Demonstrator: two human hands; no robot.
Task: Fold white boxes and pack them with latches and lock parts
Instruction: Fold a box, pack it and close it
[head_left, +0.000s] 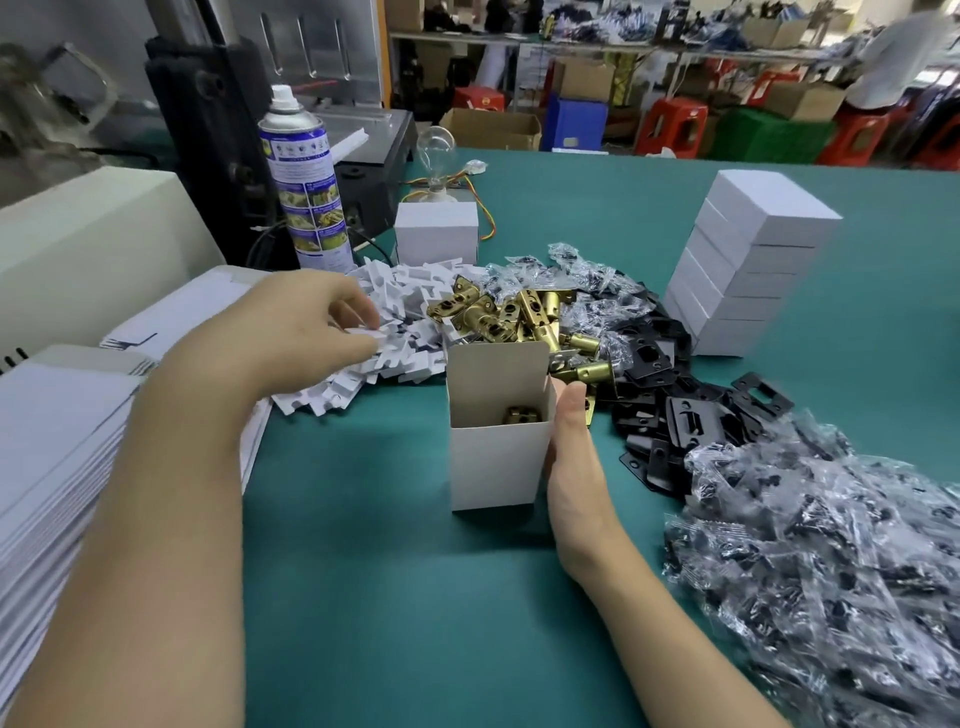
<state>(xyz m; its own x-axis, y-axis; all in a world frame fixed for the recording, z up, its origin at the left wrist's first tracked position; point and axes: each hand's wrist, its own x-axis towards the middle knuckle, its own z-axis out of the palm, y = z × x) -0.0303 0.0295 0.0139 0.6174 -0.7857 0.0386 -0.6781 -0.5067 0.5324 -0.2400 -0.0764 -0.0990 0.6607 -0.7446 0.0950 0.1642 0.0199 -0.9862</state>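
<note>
The left hand (311, 332) pinches one white insert (363, 332) from the pile under its fingers. The right hand (576, 457) lies flat against the open box (493, 462) standing between both hands, a brass latch (522, 414) inside. Lift a single piece only and hold the box upright.

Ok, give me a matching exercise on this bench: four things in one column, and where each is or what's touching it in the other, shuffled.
1 open box
2 spray can
3 box stack
4 white inserts

A far right of the table
B left hand pinches one
C upright beside the black machine
D right hand rests against its side

Pairs: 1-D, 2-C, 3-A, 4-B
</note>
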